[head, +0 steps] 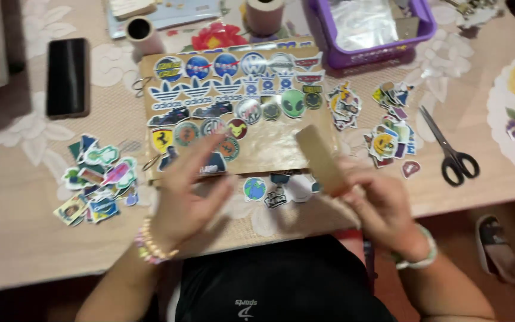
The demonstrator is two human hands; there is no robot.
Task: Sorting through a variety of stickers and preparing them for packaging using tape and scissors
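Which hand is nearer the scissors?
Right. The right hand is just left of the scissors, holding a brown strip. The left hand is farther left, over the sticker board.

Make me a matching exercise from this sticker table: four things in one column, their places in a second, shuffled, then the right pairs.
Things:
1. scissors
2. phone
3. purple basket
4. tan block

Places:
A. far edge of the table, beyond the sticker board
B. held in the right hand
C. lying flat at the left
D. lying at the right, beside sticker piles

Pairs: 1-D, 2-C, 3-A, 4-B
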